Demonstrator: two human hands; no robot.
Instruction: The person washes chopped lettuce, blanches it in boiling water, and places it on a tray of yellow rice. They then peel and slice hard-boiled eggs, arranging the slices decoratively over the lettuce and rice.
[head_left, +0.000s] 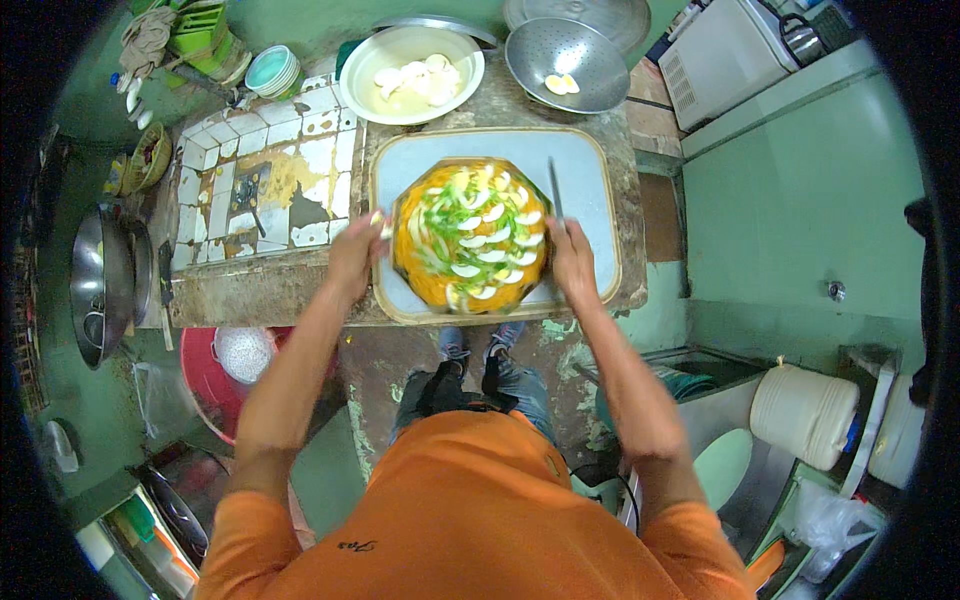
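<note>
A many-sided platter (402,273) lies on the pale blue tray (590,262) in front of me. It bears an orange-yellow dish (420,290) topped with chopped greens and sliced boiled egg (474,241). My left hand (352,252) is at the platter's left edge, its fingers closed on a small pale piece of boiled egg (381,224). At the opposite edge my right hand (572,258) grips a knife (555,188), its blade pointing away from me. Motion slightly blurs the platter and both hands, so whether the fingers also grip its rim is unclear.
Behind the tray, a white basin (350,82) holds several peeled eggs, and a metal colander (520,60) holds egg halves. A broken-tiled sink (312,232) lies left. Below it stands a red tub (197,365). A wok (100,285) hangs at the far left.
</note>
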